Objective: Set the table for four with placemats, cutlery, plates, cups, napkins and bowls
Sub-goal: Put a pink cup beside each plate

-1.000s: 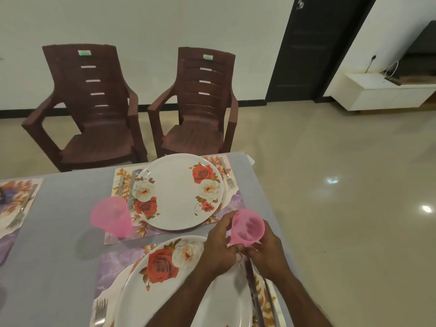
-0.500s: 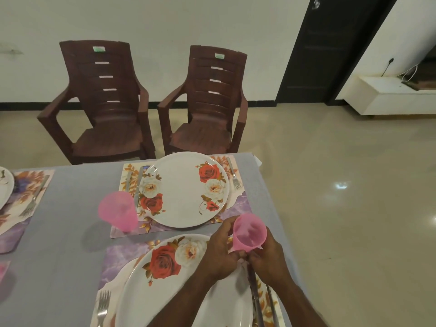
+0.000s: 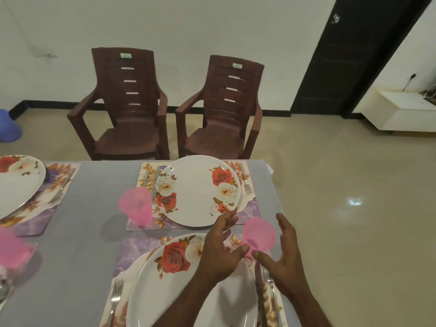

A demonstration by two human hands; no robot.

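Note:
A pink cup (image 3: 259,234) stands on the near placemat (image 3: 136,249) at its far right corner, beside the near rose plate (image 3: 165,286). My left hand (image 3: 219,246) and my right hand (image 3: 283,251) flank the cup with fingers spread, neither gripping it. A knife (image 3: 259,284) and spoon (image 3: 269,282) lie right of the near plate, a fork (image 3: 115,296) left of it. The far setting has a rose plate (image 3: 200,190), a pink cup (image 3: 136,206), a fork (image 3: 245,180) and a placemat (image 3: 250,208).
The grey table (image 3: 80,232) ends just right of the cup, with floor beyond. Another plate (image 3: 16,180) and pink cup (image 3: 11,251) sit at the left. Two brown chairs (image 3: 127,107) stand behind the table. A white cabinet (image 3: 398,112) is at the right.
Both hands held the pink cup a moment ago; now they have let go and opened, and the cup stands on the placemat. The view has shifted left.

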